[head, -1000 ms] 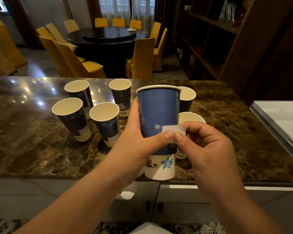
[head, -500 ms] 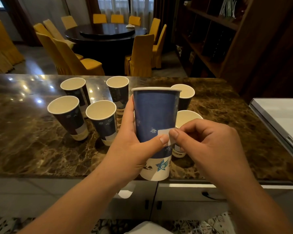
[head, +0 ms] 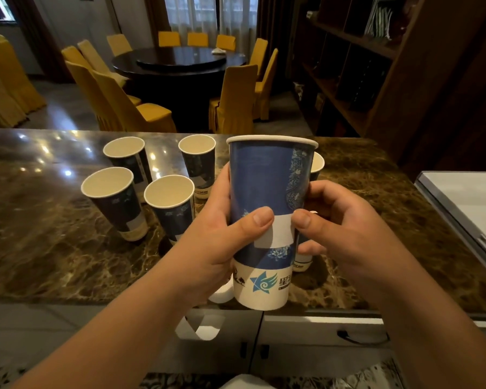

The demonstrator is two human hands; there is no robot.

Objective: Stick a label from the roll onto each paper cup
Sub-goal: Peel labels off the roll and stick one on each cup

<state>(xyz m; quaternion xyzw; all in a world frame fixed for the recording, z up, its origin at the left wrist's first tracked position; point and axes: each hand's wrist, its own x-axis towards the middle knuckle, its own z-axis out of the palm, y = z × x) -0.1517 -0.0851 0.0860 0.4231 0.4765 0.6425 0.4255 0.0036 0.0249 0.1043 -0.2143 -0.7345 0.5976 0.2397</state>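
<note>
We hold the tall blue paper cup with the white base band point(head: 267, 197) upright above the near edge of the brown marble counter point(head: 376, 220), between both hands. Half a second ago the right hand was still pinching the white rectangular label point(head: 278, 231) at the cup wall; now the label lies flat on the blue wall, low on the cup, just above the white band with its blue star emblem. The cup also sits larger in view than before.

Left hand point(head: 216, 242) wraps the cup's left side, thumb pressed across the label's left edge. Right hand point(head: 345, 228) curls round the right side, thumb tip at the label's right edge; its other fingers go behind the cup and we cannot see them all.

Left of the grip, four dark blue paper cups with cream insides stand on the counter: two nearer point(head: 115, 203) point(head: 170, 209) and two farther point(head: 128, 160) point(head: 198, 164), each showing a pale patch low on its wall. Behind the held cup, right of the grip, two more cups peek out, one at its rim point(head: 317, 162), one at its base point(head: 302, 262). Below the left hand a curl of white label strip point(head: 199, 329) hangs over the counter edge.
</note>
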